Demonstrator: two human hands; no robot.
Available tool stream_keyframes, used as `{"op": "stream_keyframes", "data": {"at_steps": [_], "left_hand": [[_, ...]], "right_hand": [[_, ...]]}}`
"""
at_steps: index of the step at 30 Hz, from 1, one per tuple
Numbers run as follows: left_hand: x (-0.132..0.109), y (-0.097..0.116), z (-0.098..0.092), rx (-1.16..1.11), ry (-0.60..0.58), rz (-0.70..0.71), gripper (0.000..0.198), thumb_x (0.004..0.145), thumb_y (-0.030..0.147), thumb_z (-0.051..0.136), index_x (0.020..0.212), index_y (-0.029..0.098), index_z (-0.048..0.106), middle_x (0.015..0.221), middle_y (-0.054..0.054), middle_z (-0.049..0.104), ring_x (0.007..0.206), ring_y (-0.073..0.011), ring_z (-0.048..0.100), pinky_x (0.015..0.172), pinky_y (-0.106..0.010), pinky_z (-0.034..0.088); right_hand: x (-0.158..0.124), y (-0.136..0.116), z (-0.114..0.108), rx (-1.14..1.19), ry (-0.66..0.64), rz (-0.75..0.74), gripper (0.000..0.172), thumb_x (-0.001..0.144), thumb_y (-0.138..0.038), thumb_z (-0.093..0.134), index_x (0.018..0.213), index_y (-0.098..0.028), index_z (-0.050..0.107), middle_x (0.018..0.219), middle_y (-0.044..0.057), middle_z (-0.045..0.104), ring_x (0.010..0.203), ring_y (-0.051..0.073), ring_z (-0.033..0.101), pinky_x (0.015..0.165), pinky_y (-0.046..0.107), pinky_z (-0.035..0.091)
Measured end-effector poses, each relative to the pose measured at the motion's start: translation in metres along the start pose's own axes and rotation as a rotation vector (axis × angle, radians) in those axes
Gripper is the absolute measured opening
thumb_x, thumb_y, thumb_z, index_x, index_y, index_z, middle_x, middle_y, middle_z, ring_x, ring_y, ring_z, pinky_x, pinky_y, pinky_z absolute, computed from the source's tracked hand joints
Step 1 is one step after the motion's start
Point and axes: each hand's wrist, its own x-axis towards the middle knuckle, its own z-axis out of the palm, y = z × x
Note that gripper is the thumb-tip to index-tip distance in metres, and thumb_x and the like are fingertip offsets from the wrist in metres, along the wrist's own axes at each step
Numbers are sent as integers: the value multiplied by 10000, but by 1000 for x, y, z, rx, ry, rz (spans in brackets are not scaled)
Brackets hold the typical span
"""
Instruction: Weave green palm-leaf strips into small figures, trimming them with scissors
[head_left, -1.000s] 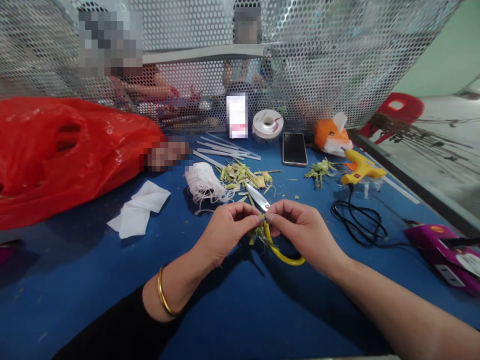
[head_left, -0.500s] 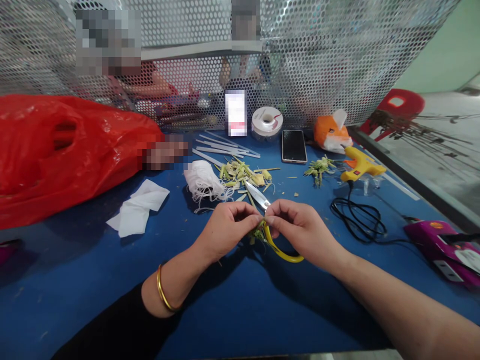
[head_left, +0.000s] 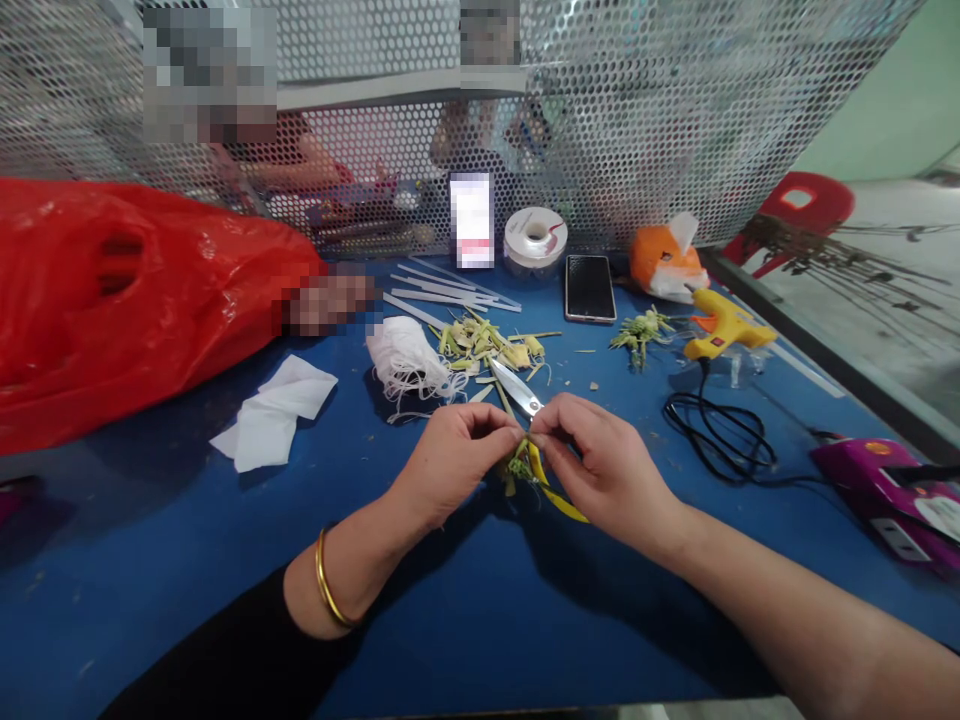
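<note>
My left hand (head_left: 446,460) pinches a small bunch of green plant stems (head_left: 517,468) between thumb and forefinger, and its sprigs hang below the fingertips. Closed as well, my right hand (head_left: 615,460) meets it at the top of the bunch; what exactly its fingertips grip is too small to make out. Scissors with yellow handles (head_left: 559,503) lie under the right hand, their silver blades pointing away. Beyond them is a heap of yellow-green plant trimmings (head_left: 480,345). A hank of white string (head_left: 409,360) sits left of that heap.
A yellow glue gun (head_left: 724,330) stands at right, its black cord looping toward a purple power strip (head_left: 885,490). Behind are a phone (head_left: 590,288), a ribbon spool (head_left: 535,240) and an orange tissue pack (head_left: 664,262). A red plastic bag (head_left: 150,300) and white tissue (head_left: 274,415) lie left.
My right hand has rolled slightly, covering more of the yellow scissor handles. More of the green bunch shows below the fingertips. Both hands stay pinched together at the same spot.
</note>
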Motion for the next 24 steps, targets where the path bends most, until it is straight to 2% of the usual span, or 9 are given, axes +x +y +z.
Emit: {"op": "stream_keyframes", "data": {"at_steps": [6, 14, 17, 20, 24], "left_hand": [[1, -3, 0, -55, 47, -34, 158, 702, 292, 685, 679, 138, 661, 609, 12, 582, 556, -81, 460, 536, -214, 363], [3, -3, -1, -95, 98, -32, 203, 716, 331, 685, 691, 131, 653, 619, 5, 575, 568, -92, 475, 560, -224, 402], [2, -1, -1, -47, 103, -2, 194, 730, 322, 674, 699, 131, 650, 619, 11, 566, 561, -86, 461, 534, -210, 380], [0, 0, 0, 24, 82, 33, 169, 744, 304, 663, 727, 135, 660, 626, 20, 568, 548, -78, 444, 503, -197, 347], [0, -1, -1, 98, 28, 75, 139, 758, 276, 657, 725, 141, 665, 634, 20, 588, 555, -80, 462, 516, -196, 361]], "right_hand": [[0, 1, 0, 1, -13, -46, 137, 898, -119, 452, 814, -213, 504, 780, 27, 576, 678, 147, 532, 617, 264, 409], [2, -4, -2, 127, -7, 62, 119, 849, -109, 512, 780, -199, 550, 706, 0, 572, 609, 120, 494, 570, 239, 387], [3, -4, 0, 239, -1, 205, 114, 862, -173, 522, 757, -195, 560, 636, -18, 549, 568, 114, 486, 536, 236, 384], [5, -2, 3, 453, -18, 387, 124, 856, -282, 563, 772, -192, 573, 600, -28, 551, 549, 119, 519, 528, 242, 418], [8, 2, 6, 658, -34, 512, 212, 739, -368, 706, 751, -189, 593, 648, -25, 587, 552, 121, 555, 530, 256, 454]]}}
